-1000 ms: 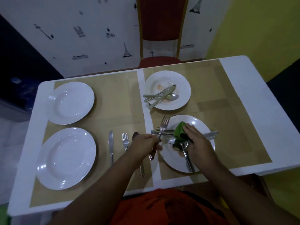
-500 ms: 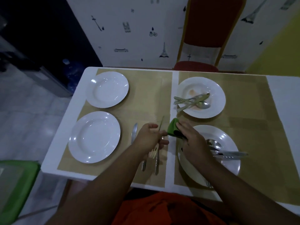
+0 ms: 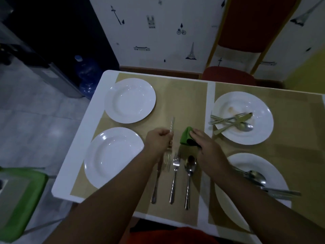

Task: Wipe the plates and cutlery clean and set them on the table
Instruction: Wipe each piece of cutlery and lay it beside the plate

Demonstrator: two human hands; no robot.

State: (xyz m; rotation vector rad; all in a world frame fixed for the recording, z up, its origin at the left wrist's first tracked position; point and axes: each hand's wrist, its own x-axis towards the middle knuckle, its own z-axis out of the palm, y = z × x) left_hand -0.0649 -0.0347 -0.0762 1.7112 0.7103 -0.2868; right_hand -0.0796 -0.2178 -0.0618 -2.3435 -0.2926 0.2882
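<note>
L hand (image 3: 159, 140) grips fork (image 3: 172, 124), prob; R hand (image 3: 206, 147), cloth (image 3: 186, 136).

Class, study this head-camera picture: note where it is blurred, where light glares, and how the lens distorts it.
Head view: dim overall; the fork in the left hand is smeared by motion; small glints sit on the near left plate; the posts of the chair lean, likely wide-lens distortion.

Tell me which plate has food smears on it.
The far right plate, under crossed cutlery: brownish smears mark it. The far left, near left and near right plates show none.
</note>
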